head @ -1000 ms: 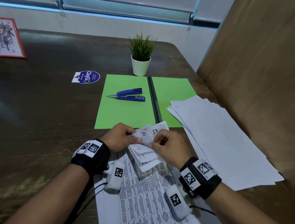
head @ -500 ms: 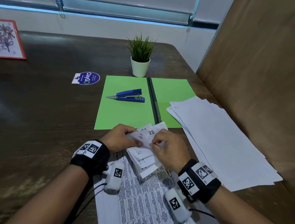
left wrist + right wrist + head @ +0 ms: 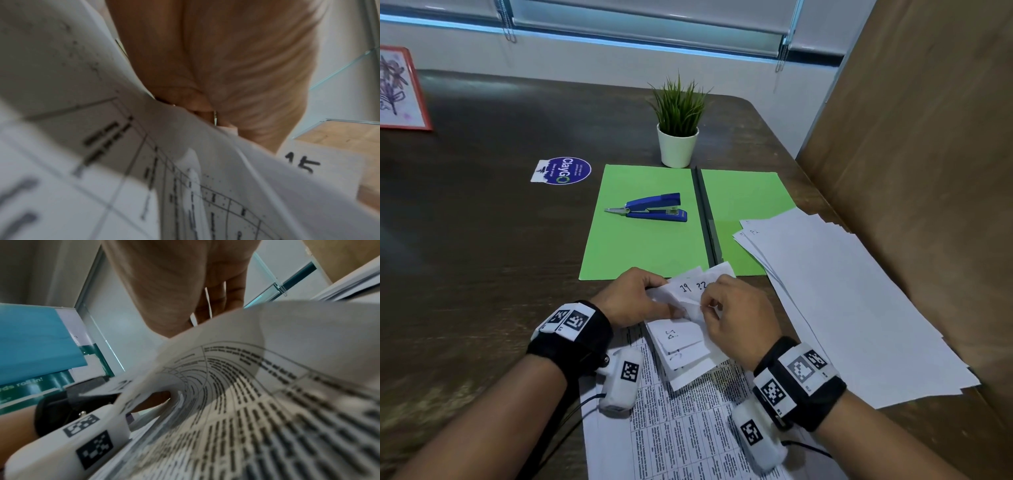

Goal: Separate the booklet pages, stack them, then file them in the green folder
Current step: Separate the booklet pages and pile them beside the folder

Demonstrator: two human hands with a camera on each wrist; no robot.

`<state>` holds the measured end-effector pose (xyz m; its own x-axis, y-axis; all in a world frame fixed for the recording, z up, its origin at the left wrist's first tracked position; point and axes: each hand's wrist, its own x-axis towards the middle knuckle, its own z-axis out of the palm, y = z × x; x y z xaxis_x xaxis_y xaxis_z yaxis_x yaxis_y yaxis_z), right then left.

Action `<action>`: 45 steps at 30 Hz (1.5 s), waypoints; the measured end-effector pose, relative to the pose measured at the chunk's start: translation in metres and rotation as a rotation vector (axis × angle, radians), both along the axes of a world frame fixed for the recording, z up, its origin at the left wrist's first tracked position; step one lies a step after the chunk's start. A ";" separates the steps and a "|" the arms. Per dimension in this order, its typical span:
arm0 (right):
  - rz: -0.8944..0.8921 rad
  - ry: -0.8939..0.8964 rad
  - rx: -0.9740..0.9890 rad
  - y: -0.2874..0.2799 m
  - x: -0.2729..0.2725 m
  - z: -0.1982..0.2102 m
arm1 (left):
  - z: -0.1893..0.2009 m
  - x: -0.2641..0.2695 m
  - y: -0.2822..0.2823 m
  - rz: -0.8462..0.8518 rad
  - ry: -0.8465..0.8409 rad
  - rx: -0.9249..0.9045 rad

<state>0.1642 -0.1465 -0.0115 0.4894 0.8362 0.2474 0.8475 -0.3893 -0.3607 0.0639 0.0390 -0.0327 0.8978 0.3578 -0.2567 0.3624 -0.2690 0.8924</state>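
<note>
The booklet [image 3: 681, 404], printed pages with hand-numbered corners, lies at the table's near edge with its top corners curled back. My left hand [image 3: 635, 298] pinches the folded-up corners from the left. My right hand [image 3: 736, 318] pinches a corner marked 22 from the right. The green folder [image 3: 640, 246] lies open beyond them, its dark spine in the middle. A loose stack of separated white pages [image 3: 842, 301] spreads over the folder's right flap and the table. In the wrist views the curled printed pages [image 3: 185, 186] [image 3: 246, 386] fill the frame below each palm.
A blue stapler [image 3: 654, 208] rests on the folder's left flap. A small potted plant [image 3: 677, 137] stands behind the folder. A round purple sticker [image 3: 565, 170] lies to the left, a red-framed picture [image 3: 397, 89] at far left. A brown partition [image 3: 928, 171] borders the right.
The corners flipped on: the numbers showing went from 15 and 17 to 19 and 22. My right hand slid slightly left over the corners; the left kept its pinch.
</note>
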 end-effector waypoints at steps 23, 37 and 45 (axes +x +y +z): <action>-0.029 0.496 -0.088 -0.033 0.034 -0.003 | 0.004 0.000 0.001 0.028 0.025 -0.001; -0.312 0.642 0.158 -0.067 0.094 0.041 | -0.006 0.000 0.009 0.037 -0.013 -0.009; -0.333 -0.149 -0.179 -0.080 0.148 0.184 | 0.000 0.000 0.001 0.048 -0.025 -0.055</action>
